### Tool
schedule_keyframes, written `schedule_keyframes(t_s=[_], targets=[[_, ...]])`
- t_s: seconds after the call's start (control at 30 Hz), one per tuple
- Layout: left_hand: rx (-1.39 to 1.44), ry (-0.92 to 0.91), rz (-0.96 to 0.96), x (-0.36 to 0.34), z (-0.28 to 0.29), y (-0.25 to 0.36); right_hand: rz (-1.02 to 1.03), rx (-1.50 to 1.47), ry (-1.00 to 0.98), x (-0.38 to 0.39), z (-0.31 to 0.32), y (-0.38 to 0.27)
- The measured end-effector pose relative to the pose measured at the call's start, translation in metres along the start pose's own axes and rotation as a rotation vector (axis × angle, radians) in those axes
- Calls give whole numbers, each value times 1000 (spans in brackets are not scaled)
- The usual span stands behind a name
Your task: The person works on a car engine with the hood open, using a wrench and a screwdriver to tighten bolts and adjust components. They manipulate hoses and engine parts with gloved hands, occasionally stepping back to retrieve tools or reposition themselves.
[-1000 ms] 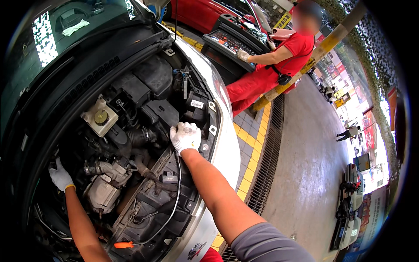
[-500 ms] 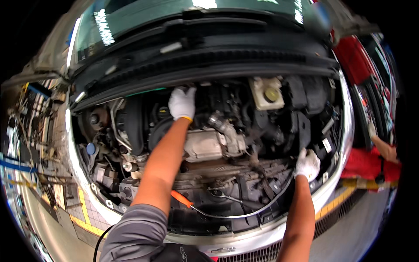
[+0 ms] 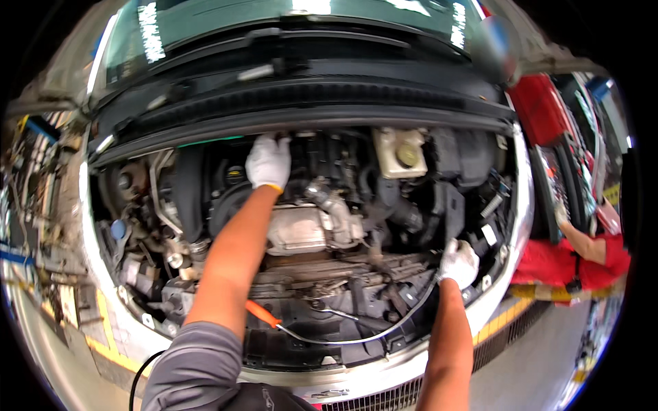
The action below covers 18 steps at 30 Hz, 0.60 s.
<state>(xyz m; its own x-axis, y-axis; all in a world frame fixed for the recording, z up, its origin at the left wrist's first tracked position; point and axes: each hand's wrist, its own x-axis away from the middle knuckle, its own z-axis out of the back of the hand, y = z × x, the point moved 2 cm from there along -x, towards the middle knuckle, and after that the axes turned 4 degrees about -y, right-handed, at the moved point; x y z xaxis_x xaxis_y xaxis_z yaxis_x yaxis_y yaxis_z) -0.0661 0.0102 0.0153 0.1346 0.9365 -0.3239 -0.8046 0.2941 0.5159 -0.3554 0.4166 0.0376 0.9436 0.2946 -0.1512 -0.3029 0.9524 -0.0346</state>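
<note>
Gloves (image 3: 460,272) covered both hands: the left hand (image 3: 269,163) at the engine bay's (image 3: 295,354) rear edge, fingertips hidden; the right hand (image 3: 458,264) near the right edge, fingers curled, perhaps propping the lean. I couldn't tell whether either gripped anything. An orange-handled cable (image 3: 343,342) curved along the front edge, likely for easy reach.

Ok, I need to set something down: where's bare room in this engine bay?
Apparently bare: a strip of black front panel between the orange-handled tool and the white bodywork. Crowded: around the left hand and silver heat shield, and beside the right hand.
</note>
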Motion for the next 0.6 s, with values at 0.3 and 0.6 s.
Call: schedule_keyframes(t_s=[0.3, 0.6], targets=[[-141, -130, -393, -29, -43, -81, 20, -79, 33, -7, 3, 0], [-73, -383, -221, -62, -20, -92, -20, 0, -88, -3, 5, -3]])
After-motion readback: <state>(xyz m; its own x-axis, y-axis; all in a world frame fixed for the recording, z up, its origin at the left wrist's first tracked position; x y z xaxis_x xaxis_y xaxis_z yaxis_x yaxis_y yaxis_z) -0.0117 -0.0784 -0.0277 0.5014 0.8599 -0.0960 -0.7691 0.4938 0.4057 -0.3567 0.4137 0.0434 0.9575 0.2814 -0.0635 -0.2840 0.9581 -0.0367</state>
